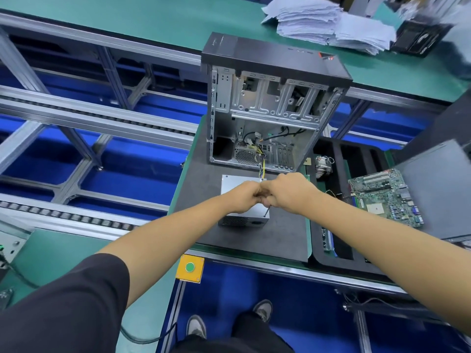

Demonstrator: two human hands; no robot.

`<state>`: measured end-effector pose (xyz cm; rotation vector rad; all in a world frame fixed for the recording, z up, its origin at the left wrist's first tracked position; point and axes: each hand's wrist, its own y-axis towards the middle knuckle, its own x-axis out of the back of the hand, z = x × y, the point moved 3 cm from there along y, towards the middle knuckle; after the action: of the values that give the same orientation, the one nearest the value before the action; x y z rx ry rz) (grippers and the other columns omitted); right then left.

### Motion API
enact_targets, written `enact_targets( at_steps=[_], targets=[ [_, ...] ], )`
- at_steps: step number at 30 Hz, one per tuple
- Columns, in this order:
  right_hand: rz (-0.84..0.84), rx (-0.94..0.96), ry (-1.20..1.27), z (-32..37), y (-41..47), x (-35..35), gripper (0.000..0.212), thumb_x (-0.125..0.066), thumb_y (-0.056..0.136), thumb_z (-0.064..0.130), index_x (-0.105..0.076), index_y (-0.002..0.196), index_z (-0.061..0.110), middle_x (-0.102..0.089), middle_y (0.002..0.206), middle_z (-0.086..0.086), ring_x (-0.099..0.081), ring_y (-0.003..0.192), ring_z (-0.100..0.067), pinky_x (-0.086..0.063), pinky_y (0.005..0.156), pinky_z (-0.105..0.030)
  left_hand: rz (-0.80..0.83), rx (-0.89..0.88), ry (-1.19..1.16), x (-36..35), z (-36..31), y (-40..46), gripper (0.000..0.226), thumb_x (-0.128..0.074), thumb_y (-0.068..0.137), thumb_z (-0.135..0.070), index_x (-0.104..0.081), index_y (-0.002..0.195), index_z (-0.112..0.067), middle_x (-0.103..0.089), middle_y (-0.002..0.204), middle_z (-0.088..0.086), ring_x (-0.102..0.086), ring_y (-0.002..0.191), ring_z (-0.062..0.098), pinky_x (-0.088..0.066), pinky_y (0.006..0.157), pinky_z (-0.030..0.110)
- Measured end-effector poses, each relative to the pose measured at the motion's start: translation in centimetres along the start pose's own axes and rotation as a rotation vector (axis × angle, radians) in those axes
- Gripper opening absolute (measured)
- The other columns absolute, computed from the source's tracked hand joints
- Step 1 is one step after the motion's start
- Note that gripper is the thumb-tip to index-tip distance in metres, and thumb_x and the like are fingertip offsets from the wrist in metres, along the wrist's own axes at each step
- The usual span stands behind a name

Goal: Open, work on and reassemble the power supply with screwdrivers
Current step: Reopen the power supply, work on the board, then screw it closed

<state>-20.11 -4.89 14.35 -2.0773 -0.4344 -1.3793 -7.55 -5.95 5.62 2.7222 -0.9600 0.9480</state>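
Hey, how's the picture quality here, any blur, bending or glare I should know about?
Head view: wide-angle bending curves the conveyor rails and bench edges; motion blur smears the paper stack and the top-right corner; the power supply, both hands and the screwdriver shaft are fairly sharp; lighting is even, with soft shadows and no strong glare.

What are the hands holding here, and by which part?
Both hands, left and right, close together over the power supply on a screwdriver, gripped at its hidden handle end; only the shaft shows below.
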Motion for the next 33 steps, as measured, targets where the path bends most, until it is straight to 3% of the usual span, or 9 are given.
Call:
enact_targets(
  at_steps=[5, 8, 10, 13, 15, 20, 25, 28, 33],
  targets=[
    [-0.054, -0.074, -0.051, 0.0, -0.7, 0.7, 0.034, -0.042, 0.099, 0.052, -0.056, 0.109, 0.023, -0.068, 0.094, -0.004, -0.063, 0.080, -0.029, -0.030, 0.060, -0.033, -0.011, -0.059, -0.053, 0.0, -1.4, -1.2, 0.020, -0.061, 0.101, -0.008, -0.071, 0.119, -0.006, -0.071, 0.114, 0.003, -0.059, 0.108, 0.017, -0.041, 0.090, 0.027],
    [-0.179, -0.224, 0.111, 0.1, -1.3, 0.4, 0.017, -0.045, 0.095, 0.040, -0.047, 0.093, 0.023, -0.067, 0.076, -0.002, -0.053, 0.065, -0.030, -0.033, 0.059, -0.034, -0.280, -0.003, 0.035, 0.5, 0.4, -3.5, 0.032, -0.064, 0.100, -0.037, -0.064, 0.132, -0.032, -0.062, 0.132, -0.009, -0.042, 0.127, 0.014, -0.028, 0.103, 0.032],
    [-0.288, -0.355, 0.293, 0.6, -2.0, -0.6, 0.017, -0.050, 0.094, 0.032, -0.042, 0.085, 0.020, -0.057, 0.061, 0.000, -0.057, 0.064, -0.034, -0.028, 0.062, -0.037, -0.466, 0.114, 0.087, 0.8, 2.9, -6.3, 0.036, -0.062, 0.099, -0.046, -0.058, 0.134, -0.039, -0.051, 0.134, -0.011, -0.032, 0.122, 0.013, -0.023, 0.098, 0.033],
    [-0.316, -0.516, 0.540, 3.1, -3.0, -4.7, 0.020, -0.047, 0.100, 0.024, -0.047, 0.083, 0.015, -0.051, 0.057, 0.000, -0.054, 0.062, -0.039, -0.022, 0.065, -0.038, -0.573, 0.195, 0.160, -0.1, 6.8, -11.7, 0.029, -0.062, 0.100, -0.039, -0.057, 0.125, -0.024, -0.042, 0.121, -0.006, -0.031, 0.108, 0.013, -0.025, 0.089, 0.033],
    [-0.299, -0.660, 0.807, 5.9, -3.4, -8.1, 0.024, -0.043, 0.105, 0.022, -0.051, 0.085, 0.011, -0.058, 0.064, -0.003, -0.052, 0.061, -0.036, -0.026, 0.065, -0.037, -0.496, 0.141, 0.274, -1.7, 8.9, -15.5, 0.021, -0.059, 0.102, -0.032, -0.057, 0.117, -0.018, -0.045, 0.114, -0.006, -0.037, 0.101, 0.014, -0.033, 0.088, 0.033],
    [-0.329, -1.022, 1.810, 13.0, -2.4, -13.0, 0.010, -0.044, 0.100, 0.002, -0.049, 0.096, 0.009, -0.063, 0.082, -0.006, -0.056, 0.066, -0.016, -0.042, 0.069, -0.026, 0.175, 0.181, 0.377, -6.5, 13.5, -22.2, 0.027, -0.048, 0.101, -0.013, -0.053, 0.127, -0.021, -0.052, 0.126, 0.001, -0.053, 0.110, 0.023, -0.045, 0.093, 0.040],
    [-0.280, -1.149, 1.904, 15.8, -1.4, -14.8, 0.020, -0.041, 0.096, -0.006, -0.046, 0.104, 0.012, -0.069, 0.089, -0.005, -0.059, 0.083, -0.020, -0.040, 0.082, -0.032, 0.349, 0.260, 0.487, -7.4, 14.9, -23.6, 0.048, -0.052, 0.094, -0.001, -0.047, 0.135, -0.026, -0.051, 0.137, 0.000, -0.053, 0.117, 0.025, -0.045, 0.095, 0.040],
    [-0.261, -1.140, 1.871, 16.2, -1.1, -14.7, 0.018, -0.044, 0.096, -0.005, -0.044, 0.101, 0.012, -0.070, 0.092, -0.010, -0.064, 0.080, -0.022, -0.044, 0.074, -0.030, 0.409, 0.226, 0.615, -7.2, 14.7, -23.1, 0.039, -0.050, 0.099, -0.006, -0.045, 0.134, -0.021, -0.057, 0.132, 0.008, -0.055, 0.111, 0.032, -0.045, 0.090, 0.043],
    [-0.247, -1.119, 1.828, 16.0, -0.6, -14.4, 0.018, -0.044, 0.097, -0.005, -0.043, 0.105, 0.012, -0.069, 0.094, -0.008, -0.068, 0.076, -0.020, -0.043, 0.067, -0.024, 0.383, 0.128, 0.859, -8.1, 14.6, -22.4, 0.035, -0.051, 0.103, -0.025, -0.047, 0.138, -0.022, -0.062, 0.135, 0.007, -0.045, 0.129, 0.028, -0.031, 0.112, 0.041]
  ],
)
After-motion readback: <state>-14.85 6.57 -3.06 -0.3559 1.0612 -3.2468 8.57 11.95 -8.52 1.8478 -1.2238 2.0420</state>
